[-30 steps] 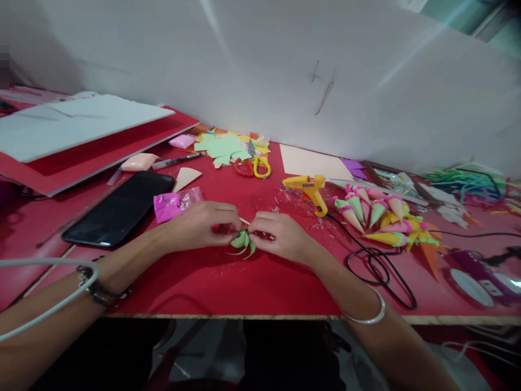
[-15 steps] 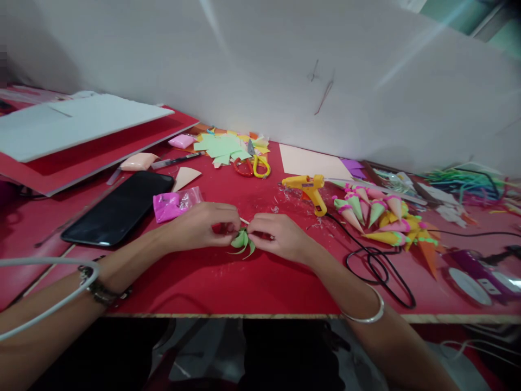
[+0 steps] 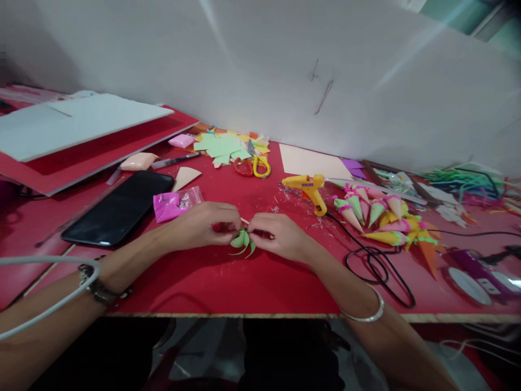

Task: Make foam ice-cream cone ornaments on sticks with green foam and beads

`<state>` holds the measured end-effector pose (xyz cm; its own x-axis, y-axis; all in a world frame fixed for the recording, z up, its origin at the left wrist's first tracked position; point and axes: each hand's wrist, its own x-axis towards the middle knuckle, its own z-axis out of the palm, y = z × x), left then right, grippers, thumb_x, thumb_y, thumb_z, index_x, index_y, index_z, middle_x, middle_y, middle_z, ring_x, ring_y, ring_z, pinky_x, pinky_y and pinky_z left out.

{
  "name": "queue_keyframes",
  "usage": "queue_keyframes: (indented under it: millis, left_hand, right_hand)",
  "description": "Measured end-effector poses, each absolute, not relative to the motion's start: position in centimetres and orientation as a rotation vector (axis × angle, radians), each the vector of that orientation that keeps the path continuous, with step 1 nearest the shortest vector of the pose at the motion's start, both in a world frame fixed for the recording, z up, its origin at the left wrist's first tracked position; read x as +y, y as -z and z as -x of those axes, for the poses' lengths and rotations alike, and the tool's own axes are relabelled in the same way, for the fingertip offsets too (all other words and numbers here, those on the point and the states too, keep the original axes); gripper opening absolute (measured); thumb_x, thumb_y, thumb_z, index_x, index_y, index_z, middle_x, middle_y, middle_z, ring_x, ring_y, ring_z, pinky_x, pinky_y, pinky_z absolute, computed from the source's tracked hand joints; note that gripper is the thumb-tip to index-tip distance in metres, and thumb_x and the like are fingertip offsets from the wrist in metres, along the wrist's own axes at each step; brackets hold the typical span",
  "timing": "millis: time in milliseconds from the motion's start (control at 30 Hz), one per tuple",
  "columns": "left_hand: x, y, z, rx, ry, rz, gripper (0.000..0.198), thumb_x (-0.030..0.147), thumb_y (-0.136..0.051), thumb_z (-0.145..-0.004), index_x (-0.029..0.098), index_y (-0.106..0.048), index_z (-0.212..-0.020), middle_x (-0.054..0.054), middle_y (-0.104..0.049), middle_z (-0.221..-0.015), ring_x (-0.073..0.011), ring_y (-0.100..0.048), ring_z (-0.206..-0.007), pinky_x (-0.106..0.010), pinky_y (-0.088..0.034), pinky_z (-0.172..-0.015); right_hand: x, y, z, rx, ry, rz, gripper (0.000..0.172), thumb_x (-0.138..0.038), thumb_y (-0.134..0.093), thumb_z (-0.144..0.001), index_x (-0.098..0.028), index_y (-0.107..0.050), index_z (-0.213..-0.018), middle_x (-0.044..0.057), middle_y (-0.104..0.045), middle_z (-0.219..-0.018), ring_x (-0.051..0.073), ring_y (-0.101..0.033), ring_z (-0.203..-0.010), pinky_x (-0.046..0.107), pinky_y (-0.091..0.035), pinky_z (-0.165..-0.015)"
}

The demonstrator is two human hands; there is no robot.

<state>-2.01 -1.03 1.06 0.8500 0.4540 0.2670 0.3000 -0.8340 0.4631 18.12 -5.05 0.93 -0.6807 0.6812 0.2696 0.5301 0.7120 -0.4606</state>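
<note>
My left hand (image 3: 201, 224) and my right hand (image 3: 280, 235) meet at the middle of the red table (image 3: 228, 282). Both pinch a small green paper piece with curled leaf strips (image 3: 243, 242) between their fingertips. A thin pale stick (image 3: 244, 220) pokes out behind the fingers. Just left of my left hand lies a pink plastic packet (image 3: 176, 203). To the right of my right hand lies a yellow glue gun (image 3: 308, 189), its black cord (image 3: 378, 269) looping toward the table's front edge.
A black phone (image 3: 120, 208) lies at the left. Scissors (image 3: 253, 164) and green paper scraps (image 3: 222, 146) sit at the back. A heap of coloured paper cones (image 3: 382, 217) lies at the right. White and red boards (image 3: 77, 136) are stacked far left.
</note>
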Motion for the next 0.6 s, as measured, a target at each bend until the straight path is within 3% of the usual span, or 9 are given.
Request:
queue_keyframes:
  millis: [600]
  left_hand:
    - [-0.89,-0.61,2.02,0.573,-0.522,-2.629,0.008,0.017,-0.045,-0.074,0.016,-0.051,-0.069,0.001,-0.055,-0.066,-0.0078,-0.047,-0.058,-0.017,-0.034,-0.054]
  right_hand:
    - [-5.04,-0.95,-18.19,-2.516,-0.474,0.934,0.011,-0.018,-0.04,-0.081,-0.018,-0.05,-0.075,0.001,-0.052,-0.072,0.011,-0.046,-0.069,0.021,-0.033,-0.062]
